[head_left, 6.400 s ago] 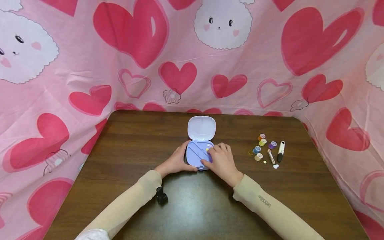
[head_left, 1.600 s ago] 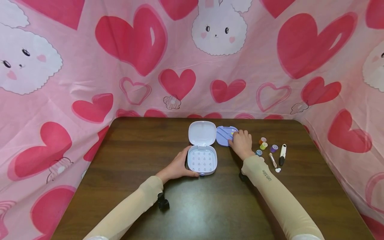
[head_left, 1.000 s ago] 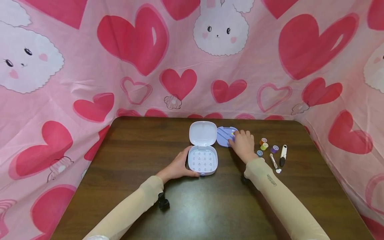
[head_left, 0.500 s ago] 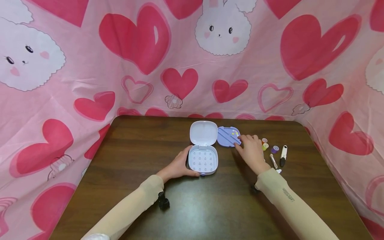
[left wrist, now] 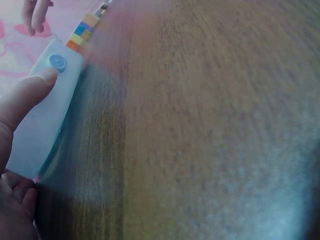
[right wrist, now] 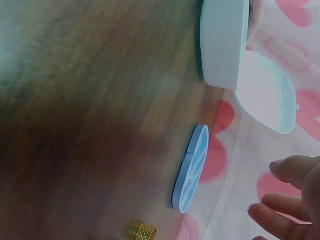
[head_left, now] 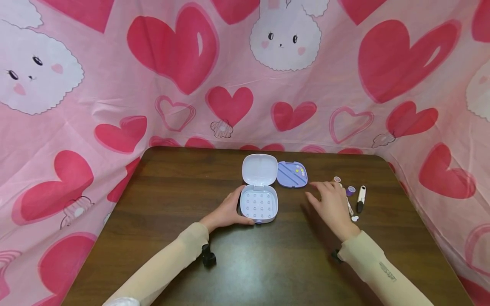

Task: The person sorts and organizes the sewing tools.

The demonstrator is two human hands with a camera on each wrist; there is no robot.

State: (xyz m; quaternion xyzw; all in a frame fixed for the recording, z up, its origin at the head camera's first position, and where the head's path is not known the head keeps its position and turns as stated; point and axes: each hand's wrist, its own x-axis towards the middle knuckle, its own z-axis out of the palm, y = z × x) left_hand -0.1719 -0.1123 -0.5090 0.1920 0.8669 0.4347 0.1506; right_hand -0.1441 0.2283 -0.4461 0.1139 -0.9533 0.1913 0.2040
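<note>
An open pale lavender sewing box (head_left: 269, 219) stands mid-table, its lid (head_left: 260, 169) raised at the back and rows of small pegs inside. My left hand (head_left: 227, 210) grips its left side, with the thumb on the front by the round blue latch (left wrist: 57, 63) in the left wrist view. Behind and right of the box lies a lavender tray (head_left: 286, 173) bearing small white and yellow buttons. My right hand (head_left: 332, 206) hovers right of the box with fingers spread and nothing held. In the right wrist view a gold thimble (right wrist: 146, 231) sits near the tray.
Beside the right hand lie a purple thread spool (head_left: 351, 191), an orange spool (head_left: 337, 179), a pale bundle (head_left: 350, 208), white buttons (head_left: 355, 218) and a white tool with a black end (head_left: 361, 199). The hand hides other spools. Heart-patterned cloth (head_left: 229, 104) borders the table.
The tray was lifted from the box and set down behind it to the right. The right hand has since let go and moved right and nearer. The left hand has stayed on the box.
</note>
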